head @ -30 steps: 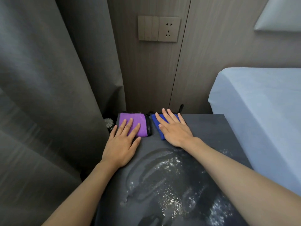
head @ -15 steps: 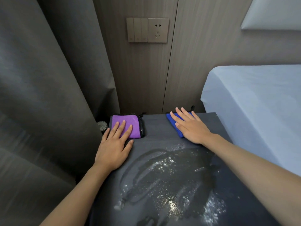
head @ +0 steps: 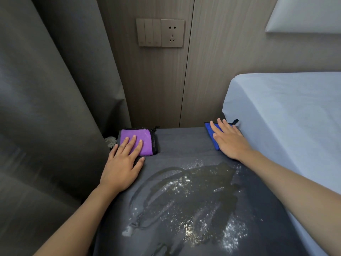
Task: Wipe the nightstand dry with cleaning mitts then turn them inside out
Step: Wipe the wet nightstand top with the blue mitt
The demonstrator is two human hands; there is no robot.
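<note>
The dark grey nightstand (head: pixel 180 143) carries a wide smeared patch of water (head: pixel 186 200) across its middle and front. A purple mitt (head: pixel 145 137) with black edging lies flat at the back left corner. My left hand (head: pixel 121 163) rests flat on the top, its fingertips spread over the mitt's near edge. A blue mitt (head: pixel 212 135) lies at the back right corner by the bed. My right hand (head: pixel 228 141) lies flat on it with fingers apart and hides most of it. Neither hand grips anything.
A grey curtain (head: pixel 55 108) hangs close along the left side. A bed with a light blue sheet (head: pixel 286 126) borders the right. Behind is a wood-panelled wall with switches and a socket (head: pixel 160 33). A small round metal object (head: pixel 110 142) sits beside the purple mitt.
My right hand has slid the blue mitt away from the purple one to the back right corner. My left hand has stayed on the purple mitt.
</note>
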